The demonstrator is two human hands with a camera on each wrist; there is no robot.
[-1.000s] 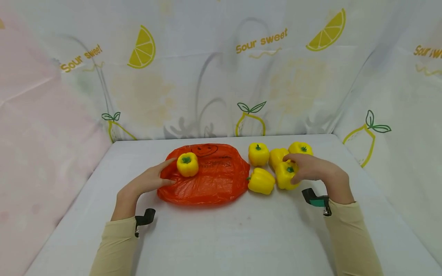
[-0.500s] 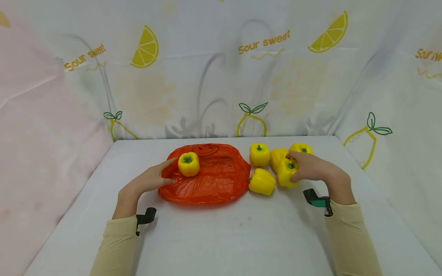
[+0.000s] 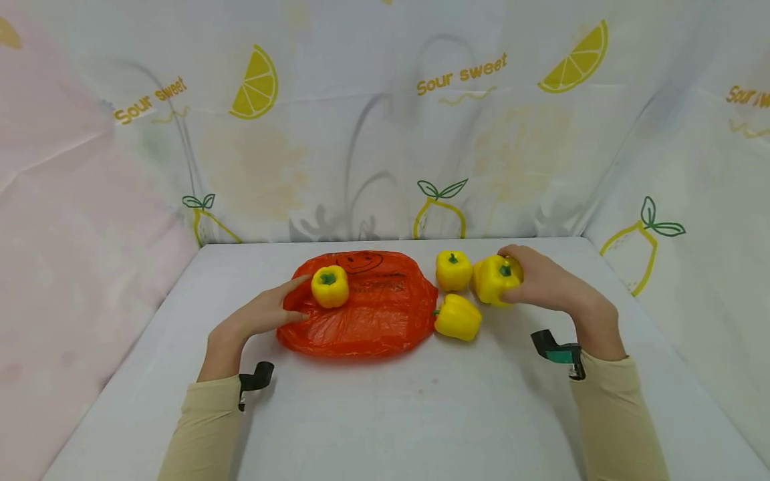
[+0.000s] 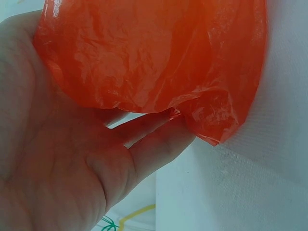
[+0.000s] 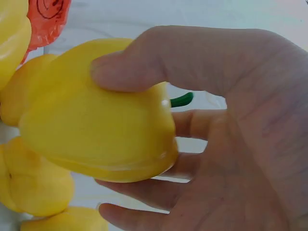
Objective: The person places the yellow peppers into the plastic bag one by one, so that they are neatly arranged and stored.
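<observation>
A red plastic bag (image 3: pixel 373 327) with a printed smiling face lies on the table, and a yellow bell pepper (image 3: pixel 331 295) rests on it toward the left. My left hand (image 3: pixel 259 314) holds the bag's left edge, fingers and thumb reaching around it; in the left wrist view the bag (image 4: pixel 139 57) covers the fingertips. To the right of the bag, my right hand (image 3: pixel 547 284) grips another yellow bell pepper (image 3: pixel 490 284). The right wrist view shows the thumb across this pepper (image 5: pixel 106 125), its green stem pointing toward the palm.
One yellow pepper (image 3: pixel 454 272) stands right of the bag, and another (image 3: pixel 458 318) lies on its side in front of it. Further peppers (image 5: pixel 38 178) show beyond the held one in the right wrist view. A printed cloth (image 3: pixel 361 133) hangs behind the table's back edge.
My right hand has lifted the gripped pepper up and slightly away, so it now overlaps the peppers behind it. The left hand, bag and pepper on it stay in place.
</observation>
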